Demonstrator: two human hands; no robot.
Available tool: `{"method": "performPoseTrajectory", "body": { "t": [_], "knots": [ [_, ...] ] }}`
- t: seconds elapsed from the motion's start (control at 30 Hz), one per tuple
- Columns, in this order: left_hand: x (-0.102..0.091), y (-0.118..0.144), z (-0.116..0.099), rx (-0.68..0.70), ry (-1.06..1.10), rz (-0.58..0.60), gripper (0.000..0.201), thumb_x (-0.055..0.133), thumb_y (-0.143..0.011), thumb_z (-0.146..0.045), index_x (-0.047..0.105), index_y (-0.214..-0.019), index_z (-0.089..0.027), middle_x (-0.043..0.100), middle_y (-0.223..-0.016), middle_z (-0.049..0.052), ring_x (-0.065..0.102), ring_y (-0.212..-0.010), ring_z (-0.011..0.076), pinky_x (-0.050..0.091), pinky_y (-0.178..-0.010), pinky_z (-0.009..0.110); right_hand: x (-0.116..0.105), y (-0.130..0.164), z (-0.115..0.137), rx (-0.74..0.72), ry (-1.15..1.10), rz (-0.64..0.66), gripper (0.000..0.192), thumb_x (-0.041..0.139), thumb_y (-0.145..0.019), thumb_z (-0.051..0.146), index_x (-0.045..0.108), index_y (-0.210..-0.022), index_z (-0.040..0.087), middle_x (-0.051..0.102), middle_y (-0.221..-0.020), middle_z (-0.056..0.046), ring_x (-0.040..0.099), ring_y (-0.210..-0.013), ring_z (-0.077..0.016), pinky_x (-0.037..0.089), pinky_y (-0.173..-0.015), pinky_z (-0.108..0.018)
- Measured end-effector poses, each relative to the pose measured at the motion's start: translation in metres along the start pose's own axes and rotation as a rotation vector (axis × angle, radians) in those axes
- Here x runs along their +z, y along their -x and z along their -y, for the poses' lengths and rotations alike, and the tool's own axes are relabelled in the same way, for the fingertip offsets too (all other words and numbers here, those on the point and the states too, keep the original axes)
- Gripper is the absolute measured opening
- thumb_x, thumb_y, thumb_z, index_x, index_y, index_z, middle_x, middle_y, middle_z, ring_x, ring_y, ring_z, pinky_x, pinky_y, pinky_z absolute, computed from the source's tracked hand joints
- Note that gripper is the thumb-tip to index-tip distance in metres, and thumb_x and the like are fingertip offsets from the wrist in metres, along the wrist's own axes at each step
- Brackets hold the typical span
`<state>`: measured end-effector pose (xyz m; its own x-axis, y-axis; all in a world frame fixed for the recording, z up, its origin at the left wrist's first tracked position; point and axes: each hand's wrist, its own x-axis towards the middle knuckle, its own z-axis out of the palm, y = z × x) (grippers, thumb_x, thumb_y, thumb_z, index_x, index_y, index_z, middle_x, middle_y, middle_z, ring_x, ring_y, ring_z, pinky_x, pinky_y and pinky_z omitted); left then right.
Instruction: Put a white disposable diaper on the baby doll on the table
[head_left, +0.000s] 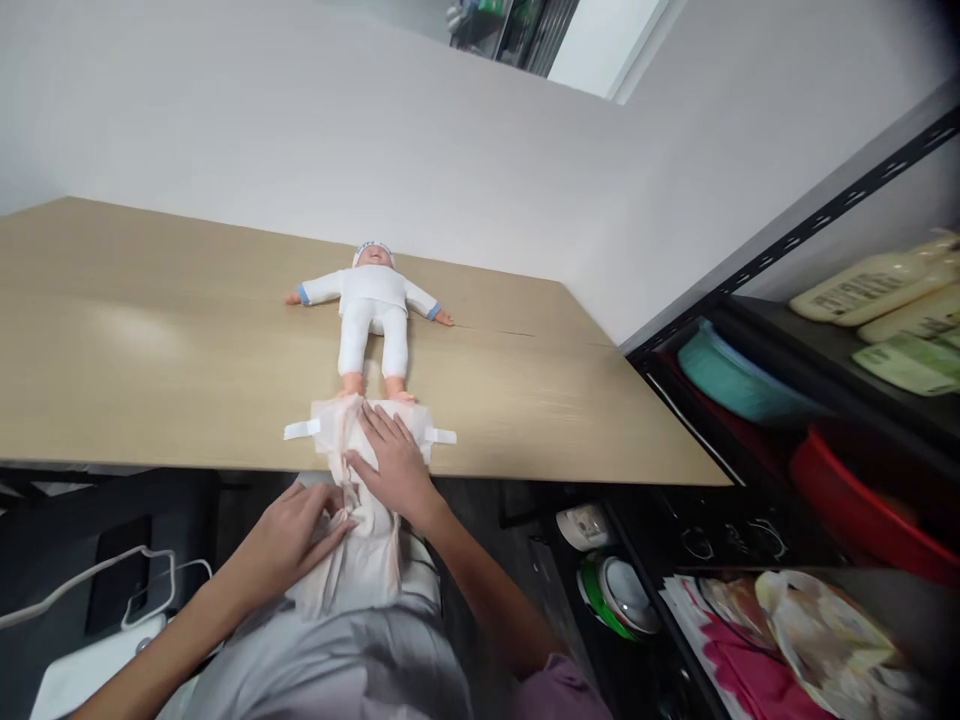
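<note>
Head view: diaper (367, 440) lies at your table's (150, 340) near edge, long axis running from you toward the doll (373, 310) just beyond; your right hand (394, 465) presses it, fingers spread flat, left hand (292, 540) pinches its hanging end

Hidden, cropped and unreadable parts

The right hand (394, 462) covers the middle of the diaper (360, 480), whose lower end hangs past the table (150, 340) edge against the person's clothes — where it ends cannot be told. The left hand (296, 535) hides its left fold. Shelf packets (892, 300) are cut by the right edge — their print too blurred to read.
</note>
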<state>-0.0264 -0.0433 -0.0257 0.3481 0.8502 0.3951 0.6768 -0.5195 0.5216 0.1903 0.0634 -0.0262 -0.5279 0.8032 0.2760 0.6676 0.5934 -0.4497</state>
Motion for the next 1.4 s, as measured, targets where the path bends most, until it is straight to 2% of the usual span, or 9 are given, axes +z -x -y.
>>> {"method": "performPoseTrajectory", "body": {
  "t": [0.2,0.3,0.4,0.47,0.67,0.77,0.9,1.1,1.4],
  "knots": [
    [-0.049,-0.096,0.068,0.201,-0.311,0.009,0.026,0.055,-0.114,-0.019,0.068,-0.136,-0.022,0.080,-0.122,0.012,0.074,-0.106,0.0297,0.056,-0.093,0.041,0.008,0.001,-0.007,0.002,0.048,-0.019,0.069,0.059,-0.118,0.052,0.044,-0.181,0.026,0.040,-0.189,-0.007,0.036,-0.177,-0.0292,0.030,-0.147,-0.057],
    [-0.048,-0.165,0.097,0.259,-0.560,0.070,0.064,0.058,-0.103,-0.005,0.058,-0.165,-0.022,0.063,-0.166,0.022,0.066,-0.142,0.0399,0.053,-0.111,0.051,0.005,0.003,-0.006,-0.008,0.054,-0.015,0.068,0.059,-0.119,0.052,0.044,-0.181,0.029,0.040,-0.189,-0.005,0.035,-0.177,-0.0292,0.030,-0.147,-0.056],
    [-0.036,-0.217,0.105,0.449,-0.569,0.258,0.095,0.066,-0.091,0.005,0.051,-0.174,-0.038,0.040,-0.189,0.013,0.047,-0.168,0.0416,0.043,-0.128,0.055,0.003,0.003,-0.006,-0.015,0.051,-0.012,0.067,0.060,-0.119,0.052,0.046,-0.180,0.030,0.042,-0.188,-0.005,0.036,-0.177,-0.0287,0.031,-0.146,-0.056],
    [-0.027,-0.237,0.104,0.537,-0.453,0.356,0.102,0.070,-0.086,0.006,0.054,-0.172,-0.047,0.039,-0.191,0.006,0.042,-0.173,0.0394,0.039,-0.133,0.052,0.003,0.002,-0.007,-0.018,0.046,-0.017,0.067,0.061,-0.118,0.052,0.047,-0.179,0.029,0.043,-0.188,-0.005,0.037,-0.176,-0.0292,0.031,-0.146,-0.058],
    [-0.016,-0.259,0.108,0.526,-0.149,0.432,0.075,0.080,-0.077,0.004,0.079,-0.137,-0.041,0.062,-0.176,0.003,0.055,-0.164,0.0363,0.044,-0.130,0.046,0.002,0.003,-0.006,-0.029,0.020,-0.007,0.069,0.061,-0.118,0.054,0.045,-0.180,0.027,0.043,-0.187,-0.009,0.037,-0.177,-0.0302,0.033,-0.146,-0.059],
    [-0.015,-0.265,0.107,0.582,-0.146,0.399,0.047,0.077,-0.084,-0.003,0.081,-0.120,-0.033,0.075,-0.159,0.008,0.067,-0.148,0.0350,0.048,-0.122,0.046,0.002,0.003,-0.007,-0.038,0.015,-0.009,0.070,0.062,-0.118,0.052,0.044,-0.181,0.028,0.044,-0.187,-0.011,0.038,-0.176,-0.0311,0.034,-0.145,-0.061],
    [-0.019,-0.280,0.095,0.638,-0.195,0.415,0.042,0.075,-0.082,-0.008,0.080,-0.118,-0.029,0.081,-0.143,0.012,0.068,-0.133,0.0374,0.050,-0.113,0.047,0.003,0.001,-0.012,-0.054,-0.008,-0.010,0.073,0.064,-0.117,0.053,0.043,-0.182,0.026,0.042,-0.187,-0.013,0.040,-0.175,-0.0337,0.035,-0.144,-0.064],
    [-0.057,-0.322,0.072,0.528,0.040,0.432,0.035,0.066,-0.097,-0.022,0.077,-0.129,-0.025,0.081,-0.133,0.010,0.065,-0.133,0.0316,0.050,-0.110,0.041,0.002,-0.018,-0.031,-0.101,-0.008,0.072,0.074,0.051,-0.122,0.047,0.028,-0.187,0.021,0.034,-0.190,-0.012,0.034,-0.178,-0.0306,0.029,-0.148,-0.062],
    [-0.105,-0.354,0.069,0.465,0.133,0.324,0.047,0.085,-0.097,-0.054,0.078,-0.131,-0.022,0.079,-0.128,0.007,0.071,-0.115,0.0255,0.052,-0.102,0.037,0.012,-0.110,-0.080,-0.102,0.109,0.100,0.061,0.053,-0.122,0.038,0.043,-0.181,0.028,0.037,-0.189,-0.012,0.034,-0.178,-0.0350,0.032,-0.144,-0.070]
  ]
}}
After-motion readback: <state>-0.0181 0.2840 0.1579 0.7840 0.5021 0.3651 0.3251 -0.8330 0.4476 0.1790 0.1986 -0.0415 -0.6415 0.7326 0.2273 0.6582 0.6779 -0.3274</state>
